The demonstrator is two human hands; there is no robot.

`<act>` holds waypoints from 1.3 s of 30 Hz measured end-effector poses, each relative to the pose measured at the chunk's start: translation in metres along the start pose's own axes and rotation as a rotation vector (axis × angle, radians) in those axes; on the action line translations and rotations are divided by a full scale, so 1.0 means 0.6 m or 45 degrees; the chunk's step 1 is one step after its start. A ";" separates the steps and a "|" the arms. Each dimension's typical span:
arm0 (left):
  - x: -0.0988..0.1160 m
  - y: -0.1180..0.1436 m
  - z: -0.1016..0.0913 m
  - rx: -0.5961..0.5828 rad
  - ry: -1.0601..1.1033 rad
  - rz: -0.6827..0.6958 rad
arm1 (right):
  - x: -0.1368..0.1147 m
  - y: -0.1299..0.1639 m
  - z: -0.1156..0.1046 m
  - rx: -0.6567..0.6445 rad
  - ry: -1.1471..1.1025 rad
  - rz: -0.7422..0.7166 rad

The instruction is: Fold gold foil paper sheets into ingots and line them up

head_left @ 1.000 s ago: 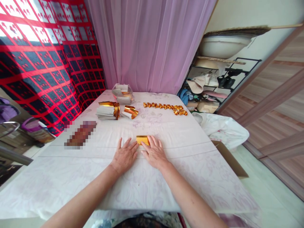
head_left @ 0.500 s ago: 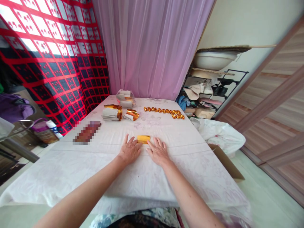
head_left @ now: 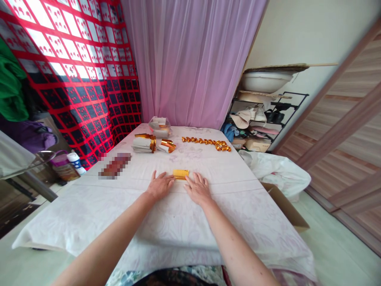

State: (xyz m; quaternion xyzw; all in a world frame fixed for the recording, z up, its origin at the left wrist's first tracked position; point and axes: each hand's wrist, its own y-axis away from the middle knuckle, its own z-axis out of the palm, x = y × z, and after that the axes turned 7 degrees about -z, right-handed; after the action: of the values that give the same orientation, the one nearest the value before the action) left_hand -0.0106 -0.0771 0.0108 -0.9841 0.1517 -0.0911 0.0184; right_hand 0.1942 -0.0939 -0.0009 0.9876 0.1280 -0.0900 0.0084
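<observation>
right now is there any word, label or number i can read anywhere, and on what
None can be read.
Pixelated block on the table: blurred out, nothing legible.
Bottle and tub on the floor to the left: labels too small to read.
Gold paper between the left hand and right hand: no print visible.

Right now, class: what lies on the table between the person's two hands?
In the head view, a small gold sheet lies between the left hand and right hand.
</observation>
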 end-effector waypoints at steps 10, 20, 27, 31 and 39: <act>0.004 0.006 0.013 0.086 0.026 -0.024 | -0.003 0.002 -0.006 0.019 -0.004 0.010; 0.014 -0.005 -0.007 0.184 -0.051 0.184 | -0.001 -0.003 -0.012 0.109 -0.012 -0.033; 0.016 -0.040 -0.023 0.178 -0.109 0.245 | 0.004 -0.047 -0.021 0.377 -0.129 -0.153; 0.012 -0.060 -0.013 0.206 -0.051 0.242 | 0.010 -0.070 -0.001 0.572 -0.294 -0.264; -0.014 -0.065 0.029 0.286 0.229 0.241 | 0.018 -0.076 0.023 0.808 -0.488 -0.340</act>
State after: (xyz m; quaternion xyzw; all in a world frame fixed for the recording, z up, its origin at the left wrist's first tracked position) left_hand -0.0040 -0.0371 -0.0052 -0.9449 0.2337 -0.1932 0.1231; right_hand 0.1907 -0.0473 -0.0161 0.8810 0.2175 -0.3083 -0.2853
